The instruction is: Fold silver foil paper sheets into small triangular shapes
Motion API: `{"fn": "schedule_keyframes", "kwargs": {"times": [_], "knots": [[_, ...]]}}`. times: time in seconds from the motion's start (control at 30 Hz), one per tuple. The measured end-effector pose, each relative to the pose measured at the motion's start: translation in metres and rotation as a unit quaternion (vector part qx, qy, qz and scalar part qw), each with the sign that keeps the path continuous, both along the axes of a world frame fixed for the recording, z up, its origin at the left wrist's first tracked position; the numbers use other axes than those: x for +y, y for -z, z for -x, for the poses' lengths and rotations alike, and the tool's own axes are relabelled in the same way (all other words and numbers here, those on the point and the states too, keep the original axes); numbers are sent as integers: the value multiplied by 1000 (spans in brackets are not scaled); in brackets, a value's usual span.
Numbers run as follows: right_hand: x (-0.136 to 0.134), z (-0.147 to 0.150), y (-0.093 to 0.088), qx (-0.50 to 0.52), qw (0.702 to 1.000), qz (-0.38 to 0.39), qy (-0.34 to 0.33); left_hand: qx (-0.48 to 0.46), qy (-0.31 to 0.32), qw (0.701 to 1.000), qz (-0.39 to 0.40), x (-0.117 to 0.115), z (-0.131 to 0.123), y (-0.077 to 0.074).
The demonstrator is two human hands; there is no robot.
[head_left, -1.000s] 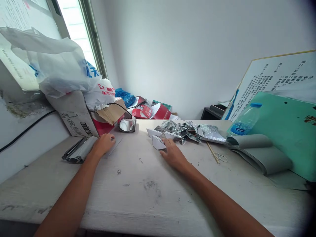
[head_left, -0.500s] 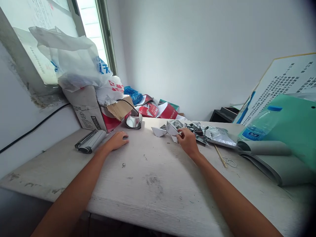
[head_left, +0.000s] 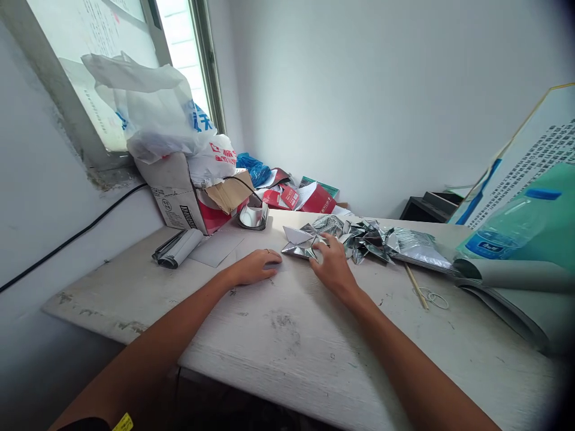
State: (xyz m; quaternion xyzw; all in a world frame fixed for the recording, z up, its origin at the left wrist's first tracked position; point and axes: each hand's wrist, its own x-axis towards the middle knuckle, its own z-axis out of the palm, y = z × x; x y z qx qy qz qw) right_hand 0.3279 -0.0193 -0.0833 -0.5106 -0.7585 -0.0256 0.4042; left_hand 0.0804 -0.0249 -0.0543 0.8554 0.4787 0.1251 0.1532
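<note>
Resting palm-down on desk (head_left: pixel 323 365): left hand (head_left: pixel 256 267), fingers bent, grip not determinable
Right hand (head_left: pixel 330 263) at folded foil (head_left: pixel 294 250), left of foil pile (head_left: pixel 371 240); forearm extended, thumb and fingers parted

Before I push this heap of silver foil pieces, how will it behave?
The heap of silver foil pieces would probably scatter, since the pieces look loosely piled. Each is likely light and easily crushed, given the thin, creased sheets.
</note>
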Motion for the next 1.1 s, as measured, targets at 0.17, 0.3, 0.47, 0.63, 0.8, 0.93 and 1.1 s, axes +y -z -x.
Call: {"fn": "schedule_keyframes", "kwargs": {"times": [0.17, 0.3, 0.47, 0.63, 0.8, 0.93, 1.1], "knots": [[-8, 12, 1, -20, 994, 37, -97, -25, -21, 999, 8, -1, 4, -2], [-20, 17, -4, -70, 971, 100, -204, -49, -16, 998, 23, -6, 1, -8], [-26, 14, -9, -122, 948, 127, -263, -184, -10, 962, 200, -13, -7, -16], [-25, 9, -11, -126, 944, 131, -277, -322, -100, 924, 182, 1, -1, -9], [-26, 12, -8, -134, 948, 110, -268, -347, -110, 913, 182, 9, 9, -5], [-27, 13, -8, -160, 938, 97, -291, -343, -84, 916, 193, 2, 5, -8], [-34, 6, -16, -159, 936, 126, -286, -365, -64, 917, 148, -3, 1, -10]]}}
